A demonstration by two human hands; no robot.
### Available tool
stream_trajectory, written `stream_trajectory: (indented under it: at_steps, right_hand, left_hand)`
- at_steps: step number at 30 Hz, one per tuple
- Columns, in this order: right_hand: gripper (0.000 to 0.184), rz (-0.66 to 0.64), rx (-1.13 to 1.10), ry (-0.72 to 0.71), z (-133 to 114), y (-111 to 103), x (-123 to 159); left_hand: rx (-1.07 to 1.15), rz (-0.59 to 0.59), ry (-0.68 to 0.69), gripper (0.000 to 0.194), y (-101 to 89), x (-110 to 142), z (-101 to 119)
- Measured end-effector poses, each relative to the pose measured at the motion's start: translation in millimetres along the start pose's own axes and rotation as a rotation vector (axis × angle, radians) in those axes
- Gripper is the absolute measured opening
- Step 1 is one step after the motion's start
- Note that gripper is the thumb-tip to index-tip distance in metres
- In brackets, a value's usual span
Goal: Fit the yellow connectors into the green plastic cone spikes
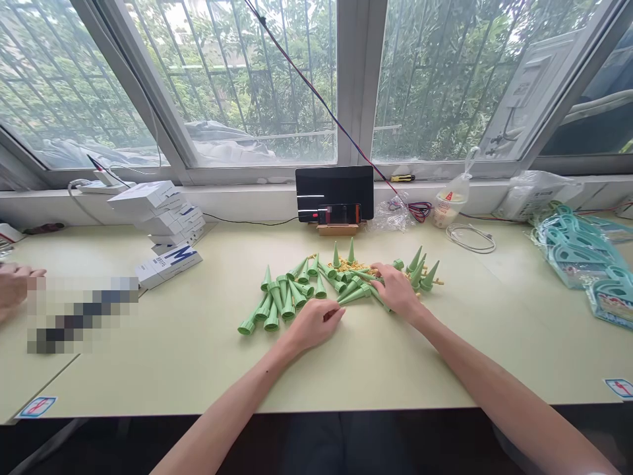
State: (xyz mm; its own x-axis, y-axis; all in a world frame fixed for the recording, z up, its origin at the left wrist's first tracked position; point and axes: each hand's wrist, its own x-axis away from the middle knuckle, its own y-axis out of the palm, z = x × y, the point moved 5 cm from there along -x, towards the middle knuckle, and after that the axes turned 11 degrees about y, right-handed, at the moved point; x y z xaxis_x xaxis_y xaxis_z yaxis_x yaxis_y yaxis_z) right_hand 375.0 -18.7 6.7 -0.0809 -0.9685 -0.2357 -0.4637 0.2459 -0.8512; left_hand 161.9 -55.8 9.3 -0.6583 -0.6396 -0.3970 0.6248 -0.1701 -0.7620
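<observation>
Many hollow green plastic spikes [288,305], each with a wide ribbed collar, lie in a pile mid-table. Some stand upright, such as the green spike [429,276] at the right end. Small yellow pieces [363,269] are scattered among them towards the back. My left hand [316,323] rests on the table at the pile's front edge, its fingers curled in; whatever they hold, if anything, is hidden. Over the pile's right part reaches my right hand [395,290], thumb and forefinger apart, touching the yellow pieces and spikes there. The palm hides part of the pile.
White boxes [165,214] are stacked at back left. A tablet [335,188] and phone [340,214] stand by the window, near a bagged cup [449,204] and coiled cable [471,239]. Wrapped teal items [573,244] lie right. Another person's hand [17,287] shows left.
</observation>
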Motion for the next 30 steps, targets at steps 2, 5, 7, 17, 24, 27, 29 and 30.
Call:
stream_trajectory:
  at_steps: [2,5,7,17,24,27,29,30]
  right_hand:
    - [0.025,0.014,-0.014,-0.006,0,0,0]
    - [0.021,0.07,-0.061,-0.033,-1,-2,1]
    - [0.019,0.131,-0.112,-0.064,-3,-6,2]
    - [0.009,0.294,-0.427,-0.308,-35,-20,28]
    - [0.009,0.107,-0.498,-0.47,-60,0,51]
    - [0.011,0.064,-0.519,-0.494,-64,5,56]
    - [0.013,0.038,-0.541,-0.496,-65,6,57]
    - [0.014,0.025,-0.552,-0.499,-65,6,57]
  left_hand:
    - [0.004,-0.001,-0.004,0.039,-0.2,0,0]
    - [0.016,0.002,-0.006,0.039,-0.6,0,0]
    - [0.026,0.007,-0.008,0.041,-1.1,0,0]
    - [0.084,0.013,-0.046,0.033,-3.6,0,3]
    - [0.325,0.156,-0.165,0.036,-5.5,2,-6]
    - [0.489,0.188,-0.192,0.04,-4.9,1,-8]
    - [0.6,0.199,-0.202,0.041,-5.0,1,-7]
    - [0.654,0.205,-0.207,0.041,-5.2,0,-7]
